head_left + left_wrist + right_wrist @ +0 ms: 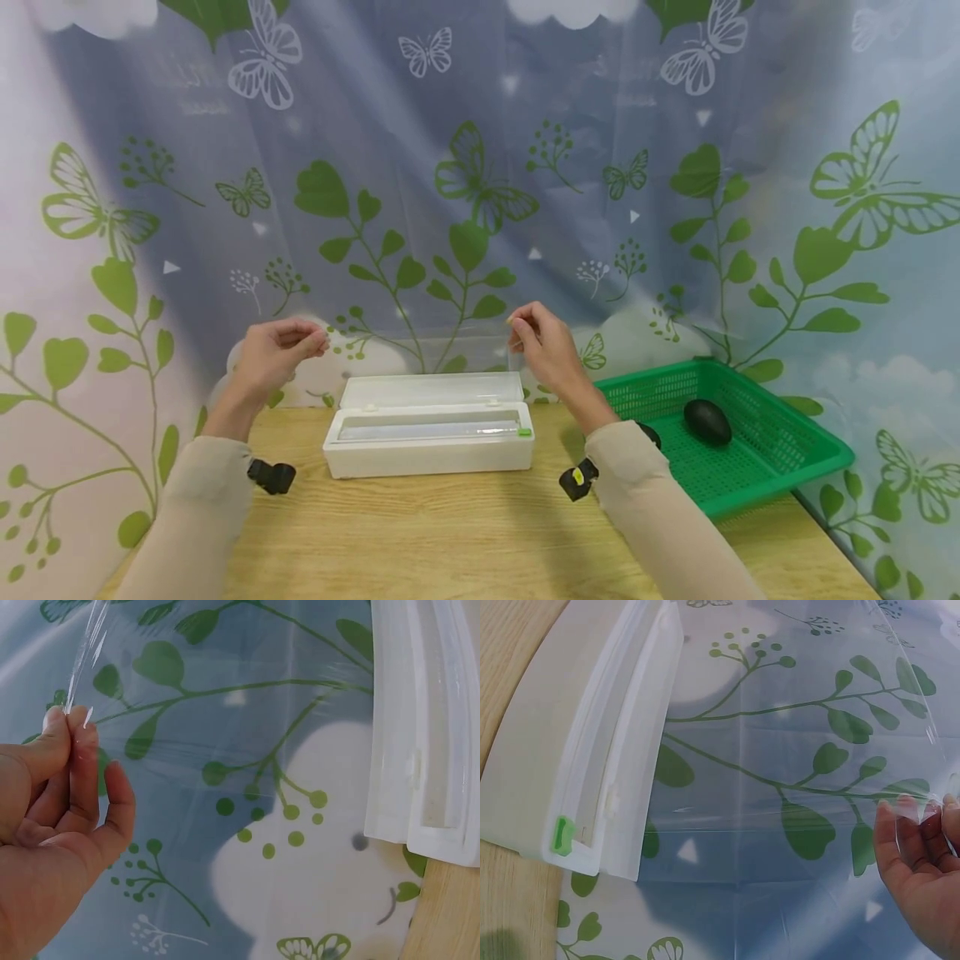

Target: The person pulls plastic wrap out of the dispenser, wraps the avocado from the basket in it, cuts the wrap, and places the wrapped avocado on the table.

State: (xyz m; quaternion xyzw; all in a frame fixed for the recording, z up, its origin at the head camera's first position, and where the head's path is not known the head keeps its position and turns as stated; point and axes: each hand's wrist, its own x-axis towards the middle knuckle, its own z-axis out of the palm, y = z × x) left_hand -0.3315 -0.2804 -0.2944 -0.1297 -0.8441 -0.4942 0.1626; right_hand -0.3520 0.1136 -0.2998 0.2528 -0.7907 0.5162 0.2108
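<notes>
You have a sheet of clear cling film (795,795) stretched up out of the white dispenser box (429,437), spanning the air between your two raised hands above and behind the box. Your left hand (272,354) pinches the film's left top corner between thumb and fingertips (79,739), the other fingers loosely curled into the palm. Your right hand (543,342) pinches the right top corner in the same way, its fingertips (907,817) pressed on the film's edge. The film runs down from both hands to the slot of the box, and the leaf pattern behind shows through it.

The box lies lengthwise on the wooden table (465,542), near the back edge, with its lid (433,389) folded open toward the backdrop and a small green slider (525,432) at its right end. To the right of the box, just beside your right forearm, sits a green plastic basket (795,467) holding a dark avocado (707,421). Behind everything hangs a curtain (480,183) printed with green leaves and butterflies.
</notes>
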